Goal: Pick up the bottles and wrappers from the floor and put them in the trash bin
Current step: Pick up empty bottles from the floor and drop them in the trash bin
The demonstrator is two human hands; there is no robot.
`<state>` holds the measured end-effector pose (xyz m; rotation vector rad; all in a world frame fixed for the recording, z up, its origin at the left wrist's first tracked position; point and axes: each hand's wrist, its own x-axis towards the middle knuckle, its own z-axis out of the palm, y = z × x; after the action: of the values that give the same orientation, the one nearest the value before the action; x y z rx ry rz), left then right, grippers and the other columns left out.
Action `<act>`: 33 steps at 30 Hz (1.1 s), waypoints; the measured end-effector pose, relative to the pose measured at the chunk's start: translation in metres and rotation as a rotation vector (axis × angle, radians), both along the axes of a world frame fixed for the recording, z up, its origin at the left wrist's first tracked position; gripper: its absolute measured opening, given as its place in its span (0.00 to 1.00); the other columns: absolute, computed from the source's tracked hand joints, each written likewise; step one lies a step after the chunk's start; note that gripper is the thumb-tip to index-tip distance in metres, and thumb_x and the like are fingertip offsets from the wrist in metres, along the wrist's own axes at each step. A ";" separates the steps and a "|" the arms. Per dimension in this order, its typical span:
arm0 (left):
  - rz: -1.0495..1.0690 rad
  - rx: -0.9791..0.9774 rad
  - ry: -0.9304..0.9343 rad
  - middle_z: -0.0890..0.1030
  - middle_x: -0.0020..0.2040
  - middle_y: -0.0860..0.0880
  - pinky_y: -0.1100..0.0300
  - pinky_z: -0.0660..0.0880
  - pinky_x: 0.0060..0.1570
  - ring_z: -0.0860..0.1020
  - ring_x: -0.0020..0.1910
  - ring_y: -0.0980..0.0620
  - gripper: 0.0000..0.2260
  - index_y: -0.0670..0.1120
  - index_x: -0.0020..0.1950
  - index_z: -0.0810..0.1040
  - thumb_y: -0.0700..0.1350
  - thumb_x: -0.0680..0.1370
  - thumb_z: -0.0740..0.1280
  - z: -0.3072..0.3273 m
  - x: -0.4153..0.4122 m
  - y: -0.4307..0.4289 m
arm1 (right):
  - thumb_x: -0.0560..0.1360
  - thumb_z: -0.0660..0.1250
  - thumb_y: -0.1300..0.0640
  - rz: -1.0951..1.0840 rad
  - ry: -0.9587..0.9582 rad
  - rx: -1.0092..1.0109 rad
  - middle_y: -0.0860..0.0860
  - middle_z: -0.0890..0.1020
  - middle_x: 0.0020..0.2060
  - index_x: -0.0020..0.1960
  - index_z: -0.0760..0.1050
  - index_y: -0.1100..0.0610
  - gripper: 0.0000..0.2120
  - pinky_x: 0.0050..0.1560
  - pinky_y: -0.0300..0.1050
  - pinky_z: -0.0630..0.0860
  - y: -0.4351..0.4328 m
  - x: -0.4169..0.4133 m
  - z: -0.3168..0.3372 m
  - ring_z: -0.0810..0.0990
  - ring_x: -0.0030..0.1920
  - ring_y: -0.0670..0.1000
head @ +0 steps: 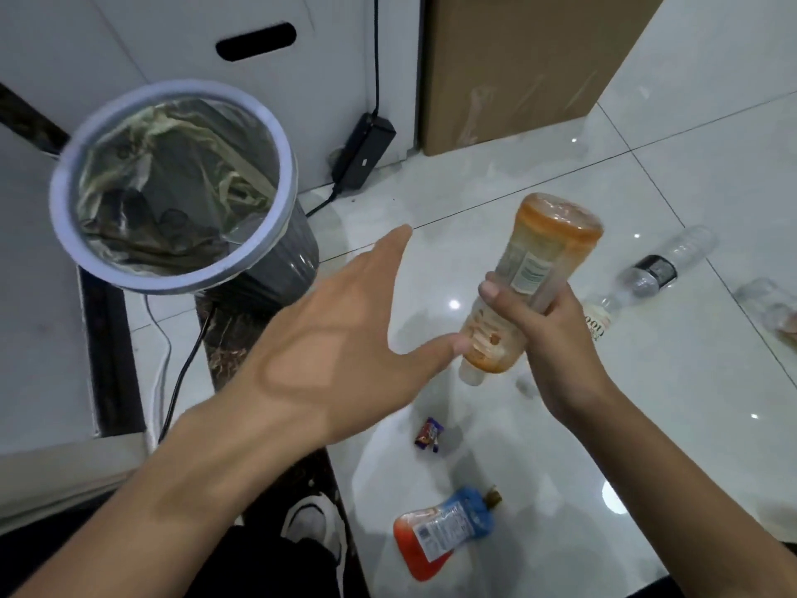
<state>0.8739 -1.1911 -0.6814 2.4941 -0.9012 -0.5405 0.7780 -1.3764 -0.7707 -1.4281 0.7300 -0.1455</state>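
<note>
Fingers of my right hand (543, 338) curl round the orange bottle (539, 261), held cap-down right of centre. My left hand (345, 330) lies flat, fingers together, thumb tip at the bottle's neck. Glossy white floor tiles (647, 174) spread beneath. The lined grey trash bin (297, 248) stands upper left. A clear bottle (664, 265) lies at right, a small wrapper (429, 433) and a red-and-blue pouch (440, 528) below. A cardboard box (517, 71) stands at the top, a black adapter (366, 148) beside it.
</note>
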 end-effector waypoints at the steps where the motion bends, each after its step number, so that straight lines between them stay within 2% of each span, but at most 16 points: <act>1: -0.006 -0.011 0.003 0.60 0.77 0.64 0.57 0.67 0.68 0.63 0.74 0.60 0.44 0.63 0.79 0.44 0.72 0.71 0.63 0.003 -0.002 -0.001 | 0.68 0.77 0.48 -0.006 -0.043 0.054 0.49 0.85 0.54 0.64 0.75 0.54 0.27 0.60 0.56 0.81 0.002 0.003 0.000 0.84 0.57 0.50; 4: 0.005 0.034 0.004 0.57 0.77 0.65 0.61 0.63 0.65 0.60 0.74 0.62 0.43 0.63 0.79 0.43 0.70 0.73 0.65 0.012 0.000 0.001 | 0.64 0.75 0.44 0.040 -0.135 0.147 0.46 0.83 0.59 0.68 0.74 0.52 0.34 0.59 0.50 0.81 0.013 0.007 0.008 0.82 0.61 0.48; 8: 0.043 0.016 0.040 0.56 0.78 0.65 0.61 0.63 0.70 0.59 0.75 0.64 0.46 0.61 0.80 0.46 0.69 0.71 0.68 0.023 0.013 0.018 | 0.65 0.73 0.45 0.158 -0.225 0.138 0.46 0.83 0.59 0.69 0.73 0.53 0.34 0.58 0.48 0.80 0.029 0.021 0.028 0.81 0.62 0.50; 12: 0.187 -0.055 0.086 0.58 0.77 0.63 0.51 0.67 0.71 0.61 0.75 0.60 0.49 0.61 0.79 0.51 0.68 0.66 0.74 0.045 0.040 0.043 | 0.66 0.74 0.49 0.275 -0.318 0.152 0.46 0.84 0.54 0.67 0.75 0.51 0.30 0.60 0.51 0.80 0.055 0.072 0.068 0.82 0.59 0.50; 14: 0.255 -0.106 0.103 0.64 0.74 0.63 0.48 0.72 0.66 0.68 0.71 0.58 0.47 0.63 0.76 0.57 0.70 0.61 0.74 0.051 0.054 0.057 | 0.69 0.75 0.54 0.386 -0.379 0.165 0.45 0.85 0.52 0.62 0.79 0.46 0.21 0.56 0.46 0.80 0.076 0.102 0.090 0.83 0.57 0.48; 16: 0.287 -0.174 0.121 0.73 0.65 0.62 0.47 0.77 0.58 0.76 0.62 0.58 0.40 0.63 0.69 0.66 0.70 0.60 0.74 0.053 0.067 0.072 | 0.70 0.75 0.55 0.497 -0.421 0.177 0.48 0.85 0.55 0.60 0.80 0.45 0.19 0.56 0.44 0.79 0.100 0.127 0.104 0.83 0.58 0.50; 19: 0.370 -0.265 0.172 0.81 0.57 0.60 0.50 0.79 0.54 0.80 0.55 0.59 0.30 0.61 0.63 0.72 0.64 0.63 0.75 0.045 0.088 0.099 | 0.69 0.74 0.52 0.594 -0.386 0.194 0.55 0.82 0.62 0.70 0.73 0.55 0.31 0.63 0.52 0.77 0.132 0.159 0.115 0.81 0.63 0.55; 21: 0.479 -0.246 0.151 0.82 0.55 0.60 0.50 0.80 0.53 0.81 0.53 0.58 0.31 0.61 0.64 0.72 0.65 0.63 0.73 0.039 0.100 0.115 | 0.69 0.76 0.50 0.651 -0.349 0.139 0.52 0.81 0.64 0.74 0.67 0.55 0.37 0.64 0.47 0.76 0.146 0.175 0.120 0.79 0.65 0.50; 23: 0.608 -0.168 0.085 0.81 0.54 0.59 0.49 0.80 0.51 0.81 0.51 0.55 0.30 0.60 0.63 0.71 0.65 0.64 0.71 0.034 0.107 0.125 | 0.68 0.76 0.46 0.674 -0.348 -0.011 0.42 0.78 0.66 0.75 0.64 0.50 0.39 0.64 0.37 0.74 0.152 0.183 0.124 0.76 0.65 0.38; 25: 0.695 -0.125 0.050 0.80 0.54 0.58 0.49 0.79 0.52 0.80 0.52 0.52 0.28 0.57 0.63 0.71 0.62 0.66 0.72 0.035 0.113 0.130 | 0.67 0.76 0.40 0.620 -0.368 -0.200 0.30 0.69 0.67 0.77 0.59 0.44 0.44 0.61 0.27 0.69 0.153 0.180 0.125 0.68 0.64 0.26; 26: 0.727 -0.162 0.056 0.80 0.54 0.58 0.51 0.78 0.52 0.80 0.52 0.52 0.26 0.56 0.62 0.72 0.60 0.67 0.73 0.036 0.116 0.131 | 0.66 0.75 0.35 0.590 -0.361 -0.286 0.28 0.65 0.67 0.77 0.57 0.41 0.46 0.63 0.28 0.67 0.152 0.176 0.124 0.64 0.65 0.24; 29: 0.829 -0.408 0.107 0.82 0.49 0.59 0.61 0.74 0.46 0.81 0.49 0.59 0.20 0.54 0.59 0.77 0.53 0.69 0.77 0.039 0.132 0.130 | 0.65 0.73 0.30 0.570 -0.343 -0.453 0.29 0.62 0.70 0.74 0.56 0.31 0.43 0.74 0.49 0.66 0.146 0.164 0.115 0.61 0.72 0.33; 31: 0.891 -0.527 0.127 0.82 0.52 0.58 0.64 0.73 0.45 0.80 0.51 0.59 0.24 0.51 0.62 0.76 0.52 0.69 0.78 0.038 0.141 0.126 | 0.65 0.71 0.28 0.577 -0.321 -0.516 0.34 0.62 0.73 0.74 0.56 0.32 0.42 0.74 0.58 0.65 0.144 0.160 0.110 0.62 0.75 0.41; 33: 0.906 -0.558 0.127 0.82 0.54 0.56 0.63 0.75 0.48 0.80 0.54 0.56 0.27 0.49 0.65 0.74 0.52 0.69 0.79 0.034 0.146 0.118 | 0.66 0.70 0.28 0.578 -0.313 -0.588 0.38 0.62 0.74 0.76 0.56 0.36 0.44 0.74 0.61 0.64 0.144 0.162 0.105 0.62 0.76 0.45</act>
<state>1.0195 -1.0730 -0.6474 2.0176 0.1673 -0.1016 0.9396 -1.2328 -0.6655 -2.0610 -0.0161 -0.1314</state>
